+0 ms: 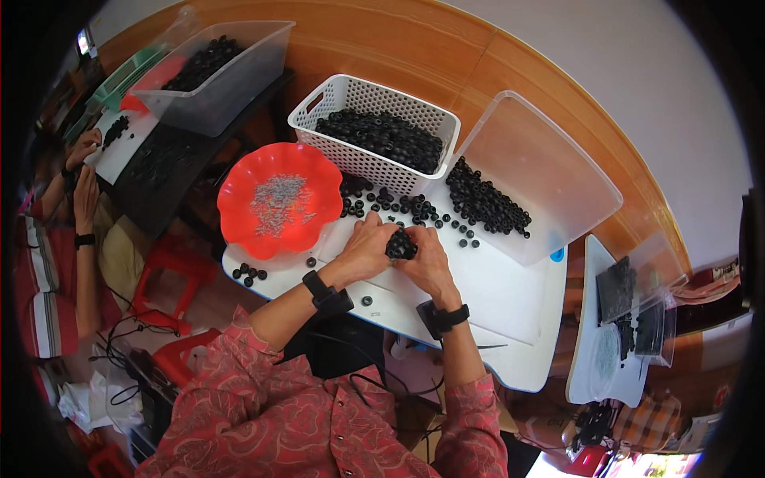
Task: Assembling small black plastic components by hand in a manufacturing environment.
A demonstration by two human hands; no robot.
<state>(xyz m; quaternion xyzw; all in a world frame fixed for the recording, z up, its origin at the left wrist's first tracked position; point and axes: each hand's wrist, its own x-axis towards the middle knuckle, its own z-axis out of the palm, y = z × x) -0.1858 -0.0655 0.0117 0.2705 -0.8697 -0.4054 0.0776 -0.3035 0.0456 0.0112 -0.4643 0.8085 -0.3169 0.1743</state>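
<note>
My left hand [368, 248] and my right hand [426, 263] meet over the white table [510, 315], both with bent, closed fingers. Between them is a small cluster of black round pieces [401, 244], held from both sides. The pieces look like little wheels or rollers; the fingers partly cover them. Just beyond my hands, loose black round pieces [418, 207] lie scattered on the tabletop. One single black piece [366, 301] rests near the front edge, below my hands. To the left of my left hand stands a red scalloped bowl [235, 183] with many small silvery bits in it.
A white perforated basket [370, 165] full of black pieces stands behind. Right of it, a clear plastic bin [550, 191] lies tipped, pieces spilling out. At far left, a co-worker's hands [84, 171] are over another table beside a translucent tub [215, 99]. Red stools [167, 279] stand below.
</note>
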